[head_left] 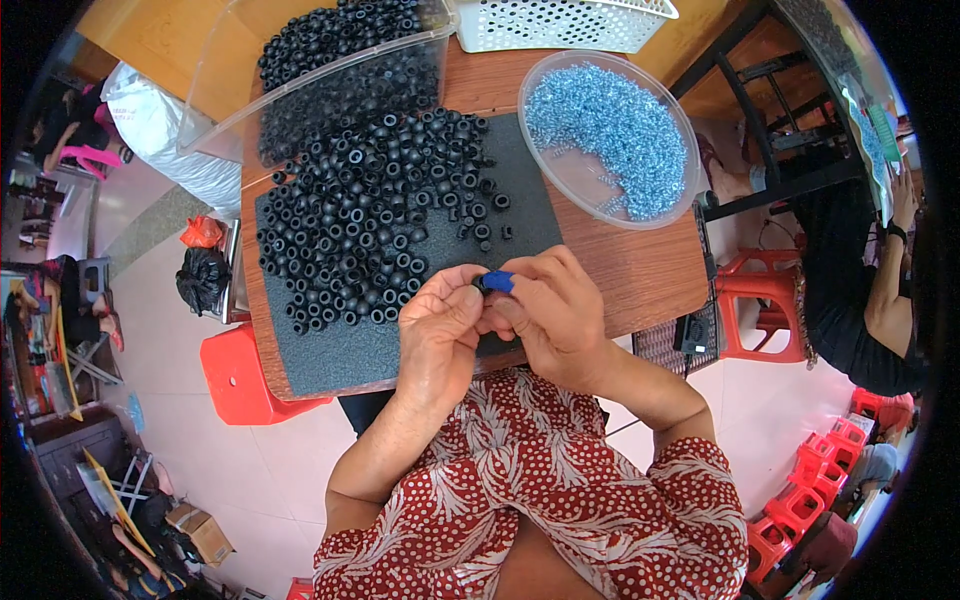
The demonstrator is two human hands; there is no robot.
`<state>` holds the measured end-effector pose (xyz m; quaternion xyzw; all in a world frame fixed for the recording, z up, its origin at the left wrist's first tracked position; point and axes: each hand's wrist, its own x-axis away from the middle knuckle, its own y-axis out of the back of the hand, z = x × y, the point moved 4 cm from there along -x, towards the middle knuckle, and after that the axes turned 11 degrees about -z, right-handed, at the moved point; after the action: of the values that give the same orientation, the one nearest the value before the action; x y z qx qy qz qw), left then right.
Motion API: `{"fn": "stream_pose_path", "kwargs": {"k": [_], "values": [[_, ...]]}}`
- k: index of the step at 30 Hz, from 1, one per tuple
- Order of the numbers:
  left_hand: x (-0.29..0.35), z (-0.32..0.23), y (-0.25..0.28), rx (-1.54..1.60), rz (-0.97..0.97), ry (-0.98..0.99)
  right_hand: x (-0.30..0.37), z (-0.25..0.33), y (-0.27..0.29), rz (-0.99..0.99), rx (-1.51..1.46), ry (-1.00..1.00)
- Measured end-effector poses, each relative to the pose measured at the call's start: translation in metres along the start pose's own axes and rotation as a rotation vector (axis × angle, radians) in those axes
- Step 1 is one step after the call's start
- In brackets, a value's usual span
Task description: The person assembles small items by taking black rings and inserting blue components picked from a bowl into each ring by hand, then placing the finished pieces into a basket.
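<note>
Head view: both hands meet over the near edge of the wooden table [640,285], above a dark mat [527,205]. Left hand [437,325]: thumb and fingers pinched together on one small black ring [480,285]. Right hand [560,315]: fingers curled in, blue cover [498,281] on a fingertip, right up against the ring. Can't tell if the right fingers also grip something; that part is hidden.

Ring sits between the two hands, off the mat, just right of and nearer the person than the big pile of black rings [350,215]. Pile covers much of the mat's left half. Far left: clear bin [222,95] on its side, more black rings inside, pile starting at its mouth. Far right of the mat: round clear tub [597,182] with small light-blue pieces [645,150]. White basket [560,25] behind.
</note>
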<state>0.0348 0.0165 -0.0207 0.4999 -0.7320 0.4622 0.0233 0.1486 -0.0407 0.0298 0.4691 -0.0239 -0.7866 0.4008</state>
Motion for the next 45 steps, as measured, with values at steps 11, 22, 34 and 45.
{"fn": "stream_pose_path", "kwargs": {"k": [11,22,34,45], "values": [[-0.001,0.002,-0.001,-0.002,-0.007,-0.002,0.002,0.001,-0.001,0.037,0.01,-0.052],[-0.005,0.001,0.012,-0.036,0.071,-0.009,-0.006,-0.038,0.006,0.005,0.144,-0.158],[-0.005,0.0,0.013,-0.038,0.076,-0.018,-0.009,-0.054,-0.02,0.162,0.471,0.005],[-0.006,0.0,0.014,-0.057,0.057,-0.015,-0.013,-0.053,-0.024,0.134,0.399,-0.017]]}}
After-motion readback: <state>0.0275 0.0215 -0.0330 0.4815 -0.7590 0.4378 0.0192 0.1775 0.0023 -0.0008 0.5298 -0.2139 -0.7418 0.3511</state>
